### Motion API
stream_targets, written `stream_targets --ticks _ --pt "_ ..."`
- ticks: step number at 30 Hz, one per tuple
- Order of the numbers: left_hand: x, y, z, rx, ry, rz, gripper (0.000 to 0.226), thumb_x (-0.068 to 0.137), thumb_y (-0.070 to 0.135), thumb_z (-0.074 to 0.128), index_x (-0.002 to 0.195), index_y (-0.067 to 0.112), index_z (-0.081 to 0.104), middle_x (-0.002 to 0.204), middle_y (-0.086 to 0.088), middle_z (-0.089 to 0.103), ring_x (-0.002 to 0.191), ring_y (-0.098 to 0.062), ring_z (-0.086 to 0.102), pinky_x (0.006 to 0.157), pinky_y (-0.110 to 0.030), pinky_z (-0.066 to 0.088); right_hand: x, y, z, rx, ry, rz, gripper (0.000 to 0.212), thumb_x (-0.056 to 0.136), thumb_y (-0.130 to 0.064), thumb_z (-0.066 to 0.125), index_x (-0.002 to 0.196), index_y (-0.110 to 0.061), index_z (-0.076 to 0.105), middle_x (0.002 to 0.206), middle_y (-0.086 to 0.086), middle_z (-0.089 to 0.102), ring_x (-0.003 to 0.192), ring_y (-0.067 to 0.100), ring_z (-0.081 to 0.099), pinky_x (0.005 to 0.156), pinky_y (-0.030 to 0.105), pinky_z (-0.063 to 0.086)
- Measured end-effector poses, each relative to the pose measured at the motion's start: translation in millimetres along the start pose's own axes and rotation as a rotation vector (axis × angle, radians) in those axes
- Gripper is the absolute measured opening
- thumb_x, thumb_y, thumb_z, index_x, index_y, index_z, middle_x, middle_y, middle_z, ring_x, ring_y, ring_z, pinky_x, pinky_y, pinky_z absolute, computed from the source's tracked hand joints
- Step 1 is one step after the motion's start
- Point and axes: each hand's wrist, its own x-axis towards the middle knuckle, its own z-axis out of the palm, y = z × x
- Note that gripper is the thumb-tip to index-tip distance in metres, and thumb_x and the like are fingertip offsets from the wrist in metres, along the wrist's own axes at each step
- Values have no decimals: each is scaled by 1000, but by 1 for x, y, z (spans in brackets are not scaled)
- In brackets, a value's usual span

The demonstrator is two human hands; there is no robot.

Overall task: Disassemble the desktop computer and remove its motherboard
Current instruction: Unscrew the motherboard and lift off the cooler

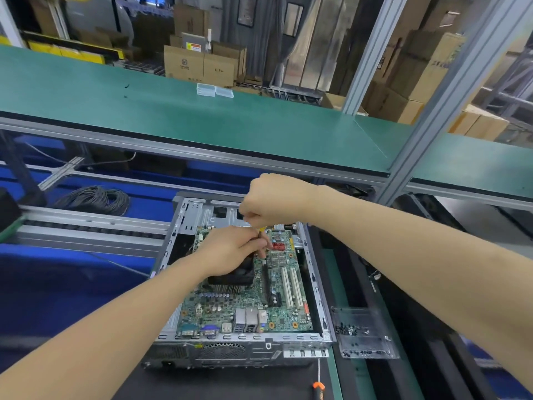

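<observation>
My counter (pixel 336 368) has a black mat (pixel 230 382). On it sit the open computer case (pixel 236 352) and an orange screwdriver (pixel 318 386). A clear tray (pixel 372 346) of screws (pixel 350 330) lies beside.

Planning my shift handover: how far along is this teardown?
Done: the case is open and loose screws lie in the tray. In hand: right hand holds a screwdriver, left hand pinches its shaft by the cooler. Left: the motherboard still sits inside.

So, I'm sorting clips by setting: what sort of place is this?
Probably a factory or repair-line workstation: a green-topped shelf on aluminium framing, a conveyor track beside the opened computer case, and stacked cardboard boxes behind.
</observation>
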Motion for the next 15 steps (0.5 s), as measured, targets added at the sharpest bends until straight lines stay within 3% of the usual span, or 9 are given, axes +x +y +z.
stream_targets --ticks 2,5,8,11,13,15 --pt "1 -1 0 -11 9 -10 34 109 47 38 92 51 67 102 40 67 95 9 61 82 -27 51 -4 0 1 -25 39 -58 25 96 -18 47 71 -15 50 55 -4 36 54 17 28 56 30 30" --pt "2 -2 1 -26 32 -23 34 108 46 41 92 44 71 95 37 70 90 6 63 82 -30 53 -6 -4 2 160 108 88 25 94 -23 52 71 -14 52 57 1 46 54 17 32 56 33 36" --pt "2 -1 0 -25 52 -17 34 108 46 42 92 43 72 92 33 71 87 5 64 77 -31 53 -6 -4 1 513 118 429 40 95 -39 59 69 -10 50 65 6 48 58 23 44 55 32 40" --pt "0 1 -1 39 67 -3 37 107 54 38 92 43 70 83 27 71 79 3 63 69 -31 48 -2 -10 1 365 -49 731 57 100 -62 47 71 -14 45 73 3 42 60 23 49 49 30 32" --pt "-2 3 -2 71 60 10 41 103 63 33 93 42 67 71 20 65 69 1 59 62 -31 43 3 -13 2 368 -81 742 55 103 -58 47 71 -14 45 74 4 47 58 22 50 47 30 33" --pt "-3 4 -5 117 15 31 45 94 76 33 94 41 62 78 18 61 70 1 56 61 -30 44 9 -11 1 417 -82 693 47 105 -46 53 74 -11 49 71 4 50 53 20 51 46 30 38"
